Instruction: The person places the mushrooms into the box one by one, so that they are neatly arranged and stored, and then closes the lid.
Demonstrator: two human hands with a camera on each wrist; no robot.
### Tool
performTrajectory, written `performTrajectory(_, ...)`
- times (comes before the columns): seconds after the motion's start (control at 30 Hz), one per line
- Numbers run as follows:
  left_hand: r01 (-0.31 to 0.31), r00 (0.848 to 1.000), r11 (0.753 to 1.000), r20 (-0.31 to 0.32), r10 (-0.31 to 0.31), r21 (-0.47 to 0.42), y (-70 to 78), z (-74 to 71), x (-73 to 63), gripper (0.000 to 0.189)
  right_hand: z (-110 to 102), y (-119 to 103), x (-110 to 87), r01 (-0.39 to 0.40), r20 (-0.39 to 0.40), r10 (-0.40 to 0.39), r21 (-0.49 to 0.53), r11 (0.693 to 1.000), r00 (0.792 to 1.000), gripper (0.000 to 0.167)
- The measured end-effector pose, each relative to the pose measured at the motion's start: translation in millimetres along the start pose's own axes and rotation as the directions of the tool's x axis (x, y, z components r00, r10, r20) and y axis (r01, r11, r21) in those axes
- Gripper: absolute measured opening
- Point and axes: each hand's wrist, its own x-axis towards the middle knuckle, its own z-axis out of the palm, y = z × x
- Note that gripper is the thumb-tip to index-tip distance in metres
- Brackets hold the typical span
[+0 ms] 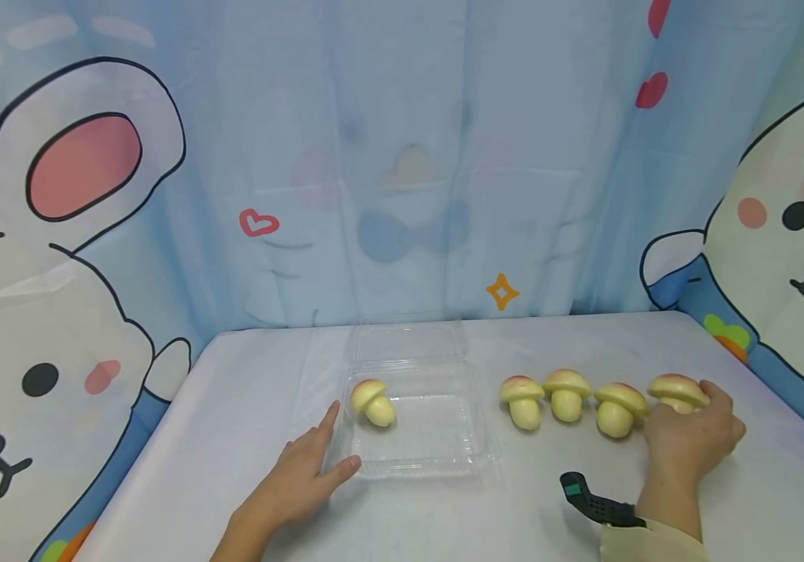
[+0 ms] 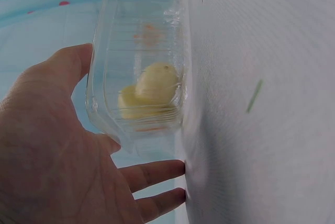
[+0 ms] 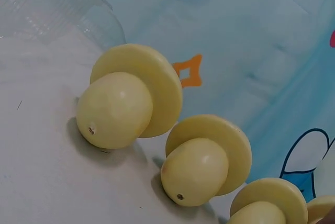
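A clear plastic box point(image 1: 416, 459) with its lid open holds one yellow toy mushroom point(image 1: 374, 403) with a reddish cap at its left side. My left hand point(image 1: 297, 476) has its fingers spread at the box's left front corner; in the left wrist view, the thumb and a finger point(image 2: 78, 59) touch the box wall. My right hand point(image 1: 693, 433) grips the toy mushroom point(image 1: 676, 386) at the right end of a row, its fingers curled at the cap and stem. Most of that hand falls outside the right wrist view.
Left of the right hand, more toy mushrooms stand in a row: one near the box point(image 1: 523, 402), one behind point(image 1: 567, 394) and one beside the hand point(image 1: 616, 410). A white cloth point(image 1: 486, 515) covers the table. A blue printed curtain point(image 1: 402, 156) hangs behind.
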Motion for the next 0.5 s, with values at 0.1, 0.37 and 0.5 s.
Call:
performTrajectory(0.1, 0.000, 1.000, 1.000, -0.005, 0.000, -0.002, 0.0, 0.4, -0.3, 0.085, 1, -4, -1.9, 0.016, 0.007, -0.015, -0.007, 1.000, 1.000, 0.079)
performTrajectory(0.37, 0.005, 1.000, 1.000, -0.008, -0.005, -0.010, 0.6, 0.9, -0.8, 0.086, 5, -14, -8.9, 0.058, 0.023, -0.057, -0.036, 0.998, 0.998, 0.075)
performTrajectory(0.5, 0.004, 1.000, 1.000, -0.010, -0.004, -0.005, 0.7, 0.8, -0.2, 0.085, 5, -18, -12.9, 0.090, 0.027, -0.089, -0.052, 0.995, 0.996, 0.072)
